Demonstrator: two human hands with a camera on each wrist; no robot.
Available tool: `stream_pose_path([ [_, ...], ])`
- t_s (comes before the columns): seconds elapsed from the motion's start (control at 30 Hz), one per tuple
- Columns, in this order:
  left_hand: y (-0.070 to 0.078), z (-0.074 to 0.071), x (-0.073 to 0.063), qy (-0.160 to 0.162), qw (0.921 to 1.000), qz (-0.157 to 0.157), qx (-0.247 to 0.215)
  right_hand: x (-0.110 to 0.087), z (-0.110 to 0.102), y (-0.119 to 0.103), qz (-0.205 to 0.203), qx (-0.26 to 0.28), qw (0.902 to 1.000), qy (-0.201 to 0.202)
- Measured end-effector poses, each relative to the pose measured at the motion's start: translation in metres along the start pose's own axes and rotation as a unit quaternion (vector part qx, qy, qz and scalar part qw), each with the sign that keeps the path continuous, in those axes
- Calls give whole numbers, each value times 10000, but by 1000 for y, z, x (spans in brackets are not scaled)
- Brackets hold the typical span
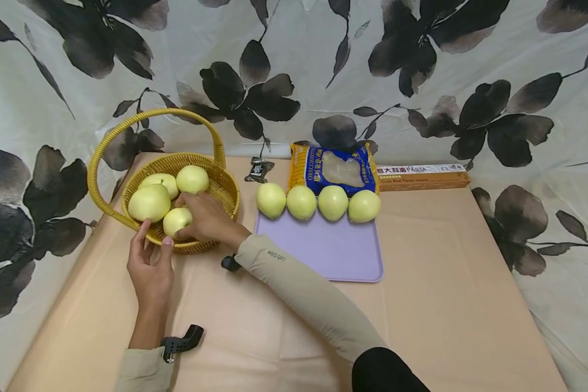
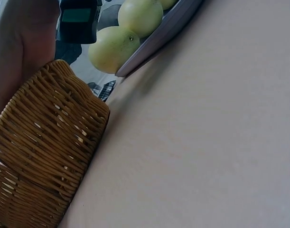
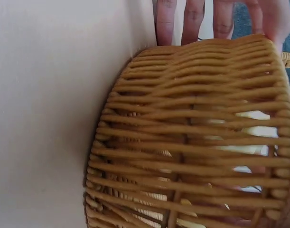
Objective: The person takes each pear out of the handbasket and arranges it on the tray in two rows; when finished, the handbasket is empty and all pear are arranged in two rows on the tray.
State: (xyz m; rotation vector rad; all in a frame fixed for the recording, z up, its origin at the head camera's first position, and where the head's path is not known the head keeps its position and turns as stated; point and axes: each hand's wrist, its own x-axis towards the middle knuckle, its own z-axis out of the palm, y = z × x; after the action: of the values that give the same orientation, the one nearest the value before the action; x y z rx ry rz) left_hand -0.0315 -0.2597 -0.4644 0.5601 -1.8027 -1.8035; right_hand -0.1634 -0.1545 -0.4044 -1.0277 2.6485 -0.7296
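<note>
A yellow wicker basket (image 1: 218, 188) with a tall handle stands at the left, with several yellow-green apples inside. My right hand (image 1: 203, 216) reaches over its near rim and holds a small apple (image 1: 177, 222), fingers and thumb at its sides. In front of the basket, my left hand (image 1: 150, 272) touches the near-left wall and rim. Its straight fingers (image 3: 193, 21) show beyond the wicker in the right wrist view. A larger apple (image 1: 149, 202) lies just past the left fingertips. The right fingertips are partly hidden.
Right of the basket is a purple tray (image 1: 323, 256), with a row of several apples (image 1: 301, 203) along its far edge. Behind stand a blue-and-yellow pasta bag (image 1: 343, 169) and a long pasta box (image 1: 421, 178). A small black packet (image 1: 259, 170) lies near the basket.
</note>
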Motion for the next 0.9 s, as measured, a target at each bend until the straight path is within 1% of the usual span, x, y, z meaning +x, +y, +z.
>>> stream_pose_path([
  [0.17, 1, -1, -1, -5, 10000, -74, -21, -4, -6, 0, -14, -100, 9998, -142],
  [0.27, 2, -1, -1, 1, 9999, -97, -41, -8, -11, 3, -149, -16, 9999, -39],
  [0.33, 1, -1, 0, 0, 9999, -89, -50, -12, -15, 6, -229, 178, 9995, 79],
  [0.43, 1, -1, 0, -4, 10000, -82, -24, -17, -23, 10, -226, 520, 9982, 204],
  [0.53, 1, -1, 0, -11, 10000, -77, 14, -24, -30, 15, -204, 854, 9956, 325],
  [0.63, 1, -2, 0, -8, 10000, -65, 41, -31, -35, 21, -246, 1089, 9923, 530],
  [0.73, 1, -2, 0, -5, 10000, -65, 37, -40, -40, 28, -322, 1398, 9867, 764],
  [0.8, 1, -2, 0, 4, 10000, -74, 26, -47, -43, 33, -345, 1687, 9807, 921],
  [0.9, 1, -1, 0, 4, 10000, -69, 14, -59, -47, 40, -423, 2307, 9647, 1194],
])
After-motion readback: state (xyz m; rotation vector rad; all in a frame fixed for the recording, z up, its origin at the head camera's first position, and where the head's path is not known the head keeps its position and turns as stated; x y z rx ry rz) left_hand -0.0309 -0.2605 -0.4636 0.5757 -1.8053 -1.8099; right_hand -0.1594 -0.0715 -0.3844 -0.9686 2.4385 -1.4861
